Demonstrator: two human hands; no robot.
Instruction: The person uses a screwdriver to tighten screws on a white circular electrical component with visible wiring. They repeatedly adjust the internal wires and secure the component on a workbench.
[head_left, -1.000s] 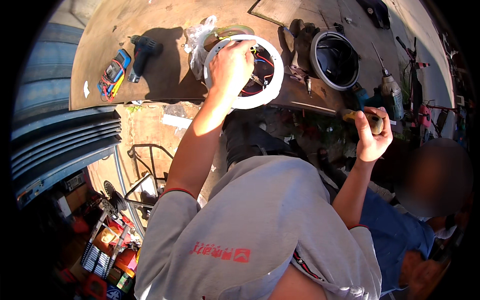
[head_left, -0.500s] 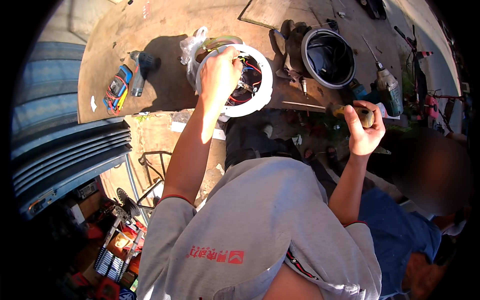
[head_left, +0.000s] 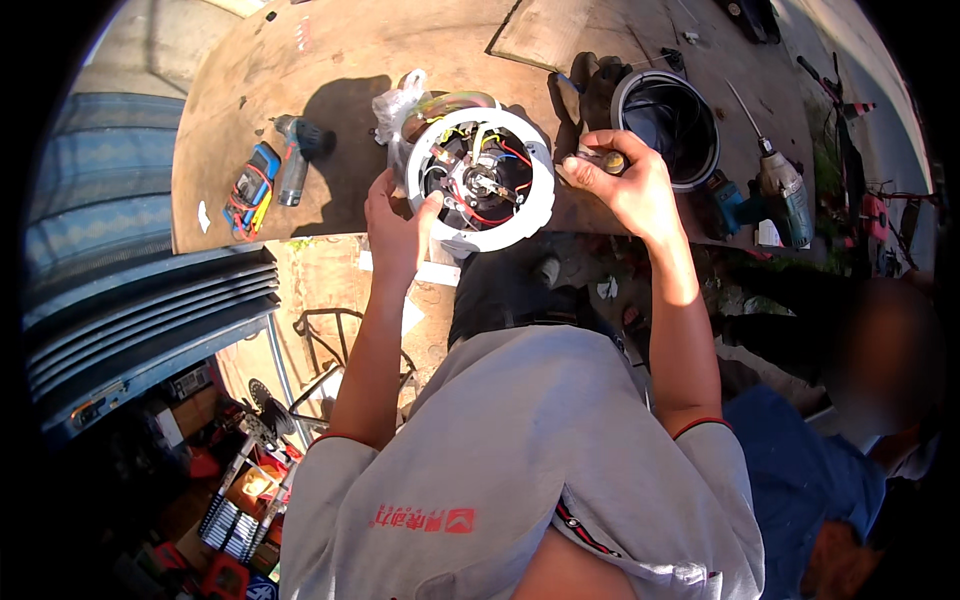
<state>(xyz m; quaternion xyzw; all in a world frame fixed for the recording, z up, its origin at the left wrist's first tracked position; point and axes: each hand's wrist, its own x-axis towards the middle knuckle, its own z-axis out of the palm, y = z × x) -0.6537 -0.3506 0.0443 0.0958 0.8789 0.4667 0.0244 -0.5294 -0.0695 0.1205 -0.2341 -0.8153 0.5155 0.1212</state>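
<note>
Near the front edge of the counter (head_left: 350, 60), upper centre, sits the white housing (head_left: 541, 190), its wiring (head_left: 515, 152) bared. The left grip (head_left: 398, 228) closes on its lower-left rim; the right grip (head_left: 632, 190), just right of it, holds a screwdriver (head_left: 612, 162), tip hard to make out. The step looks like inner fastening; next calls for a steady housing and careful tip placement.

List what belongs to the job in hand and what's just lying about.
Part of the job, it seems:
round white housing, held by the left hand
yellow-handled tool, in the right hand
possibly the grey-rimmed bowl

Apparently lying about:
blue multimeter
small drill
plastic bag
dark gloves
wooden board
large drill
</note>
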